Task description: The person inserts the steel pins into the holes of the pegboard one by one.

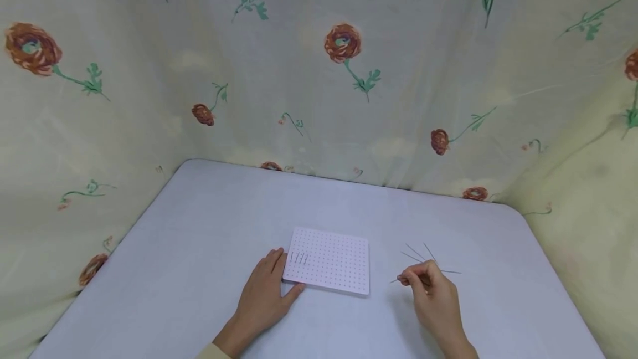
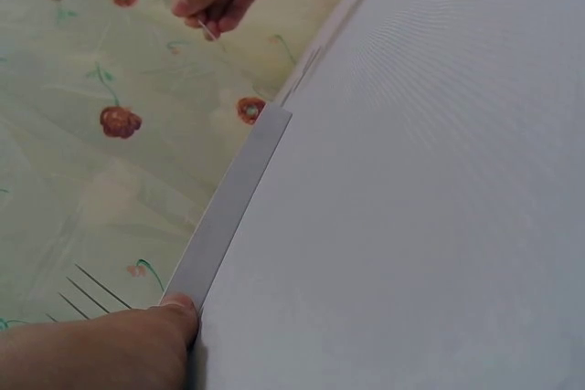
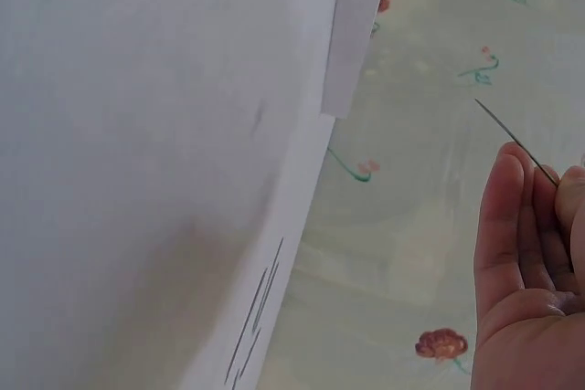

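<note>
Near the tabletop's front edge, my right hand (image 1: 432,292) pinches a needle (image 1: 396,280) in its fingers, tip pointing left toward the pegboard (image 1: 330,260). My left hand (image 1: 264,295) rests flat against the pegboard's left corner. Loose needles (image 1: 421,254) lie just beyond.

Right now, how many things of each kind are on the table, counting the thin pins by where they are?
Pegboard: 1
Pins standing in the pegboard: 4
Pin pinched in the right hand: 1
Loose pins on the table: about 4, too thin to count surely
Left hand steadying the pegboard: 1
Total: about 10 things, plus 2 hands
</note>
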Demonstrator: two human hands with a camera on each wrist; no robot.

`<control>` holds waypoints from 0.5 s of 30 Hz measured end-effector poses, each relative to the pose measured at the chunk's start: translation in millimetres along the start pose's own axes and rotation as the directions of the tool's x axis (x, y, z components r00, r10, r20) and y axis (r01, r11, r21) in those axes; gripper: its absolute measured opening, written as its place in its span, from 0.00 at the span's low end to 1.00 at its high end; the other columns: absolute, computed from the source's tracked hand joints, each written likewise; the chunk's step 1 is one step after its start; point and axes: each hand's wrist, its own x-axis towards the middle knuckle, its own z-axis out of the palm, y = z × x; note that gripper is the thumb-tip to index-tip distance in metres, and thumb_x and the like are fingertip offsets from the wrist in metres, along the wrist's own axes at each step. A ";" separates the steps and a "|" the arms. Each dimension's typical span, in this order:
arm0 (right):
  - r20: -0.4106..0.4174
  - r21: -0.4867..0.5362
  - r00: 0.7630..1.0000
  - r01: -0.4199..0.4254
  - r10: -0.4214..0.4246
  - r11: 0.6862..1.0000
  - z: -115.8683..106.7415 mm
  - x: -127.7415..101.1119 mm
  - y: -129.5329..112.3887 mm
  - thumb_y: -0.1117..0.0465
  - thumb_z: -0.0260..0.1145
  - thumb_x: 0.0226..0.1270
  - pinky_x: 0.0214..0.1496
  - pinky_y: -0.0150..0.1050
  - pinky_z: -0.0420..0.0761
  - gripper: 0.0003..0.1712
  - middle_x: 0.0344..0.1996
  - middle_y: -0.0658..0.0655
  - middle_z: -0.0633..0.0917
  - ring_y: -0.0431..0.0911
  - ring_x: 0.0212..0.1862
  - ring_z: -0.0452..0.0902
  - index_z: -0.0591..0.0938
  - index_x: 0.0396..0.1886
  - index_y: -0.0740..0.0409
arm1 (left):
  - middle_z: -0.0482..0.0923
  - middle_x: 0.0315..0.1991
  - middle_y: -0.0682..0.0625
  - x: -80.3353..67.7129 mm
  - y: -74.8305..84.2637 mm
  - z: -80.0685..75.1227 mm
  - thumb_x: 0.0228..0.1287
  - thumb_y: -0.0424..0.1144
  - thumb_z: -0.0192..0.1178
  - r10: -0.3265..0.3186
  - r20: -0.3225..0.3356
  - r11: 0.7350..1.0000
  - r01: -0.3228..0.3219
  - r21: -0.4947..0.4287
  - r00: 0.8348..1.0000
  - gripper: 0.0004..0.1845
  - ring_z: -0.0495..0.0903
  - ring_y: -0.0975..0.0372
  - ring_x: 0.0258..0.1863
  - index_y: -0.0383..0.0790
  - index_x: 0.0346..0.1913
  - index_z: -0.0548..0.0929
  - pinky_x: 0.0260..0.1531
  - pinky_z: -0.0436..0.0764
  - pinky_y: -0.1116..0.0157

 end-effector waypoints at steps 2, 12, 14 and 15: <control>0.007 0.005 0.999 0.031 -0.031 1.000 2.7 1.2 1.1 0.75 0.65 0.58 0.30 0.20 0.79 0.09 0.25 0.52 0.85 0.31 0.29 0.81 0.77 0.29 0.59 | 0.61 0.71 0.43 0.6 -0.2 0.1 0.57 0.62 0.59 -0.005 0.002 1.000 0.005 0.003 1.000 0.44 0.57 0.51 0.72 0.35 0.68 0.64 0.71 0.58 0.52; 0.047 -0.021 0.993 0.108 -0.107 0.994 16.0 13.9 -6.2 0.70 0.65 0.60 0.33 0.20 0.79 0.07 0.27 0.45 0.84 0.33 0.30 0.81 0.77 0.31 0.54 | 0.61 0.70 0.42 1.3 -0.1 -0.5 0.56 0.62 0.61 -0.005 -0.001 1.000 0.005 0.009 1.000 0.44 0.58 0.50 0.72 0.35 0.68 0.65 0.71 0.60 0.51; 0.045 -0.013 0.989 0.145 -0.144 0.989 19.1 16.5 -9.3 0.71 0.65 0.59 0.34 0.19 0.79 0.08 0.27 0.45 0.84 0.33 0.30 0.81 0.77 0.30 0.55 | 0.61 0.70 0.43 1.2 -0.2 0.2 0.56 0.62 0.60 -0.008 0.002 1.000 0.008 0.008 1.000 0.44 0.58 0.50 0.72 0.36 0.68 0.65 0.71 0.60 0.51; 0.042 -0.006 0.985 0.165 -0.165 0.986 20.6 17.7 -10.8 0.71 0.66 0.59 0.35 0.19 0.80 0.08 0.27 0.46 0.84 0.33 0.30 0.81 0.77 0.30 0.56 | 0.61 0.70 0.43 1.1 -0.3 0.7 0.56 0.63 0.60 -0.009 0.002 1.000 0.009 0.008 1.000 0.44 0.58 0.50 0.72 0.36 0.68 0.65 0.70 0.60 0.51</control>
